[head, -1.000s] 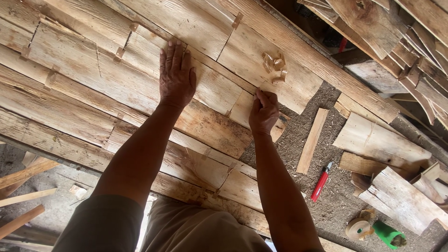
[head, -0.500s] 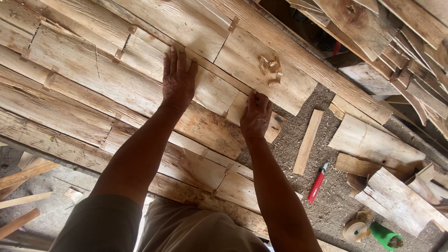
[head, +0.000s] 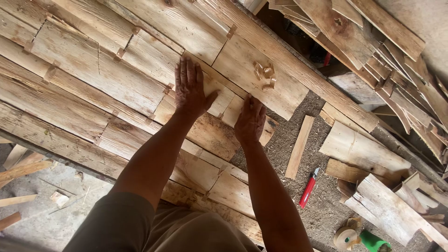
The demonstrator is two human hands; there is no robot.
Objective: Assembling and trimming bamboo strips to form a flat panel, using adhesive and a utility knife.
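Right hand slid leftward; short board runs up-left.

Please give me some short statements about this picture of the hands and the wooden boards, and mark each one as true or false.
1. The left hand lies flat on the wooden boards. True.
2. The right hand holds the red-handled tool. False: the tool lies on the sawdust-covered ground, apart from both hands.
3. A small pile of wood chips sits on a board above the right hand. True.
4. Both hands are raised in the air. False: both press on the boards.
5. A green object lies at the lower right. True.
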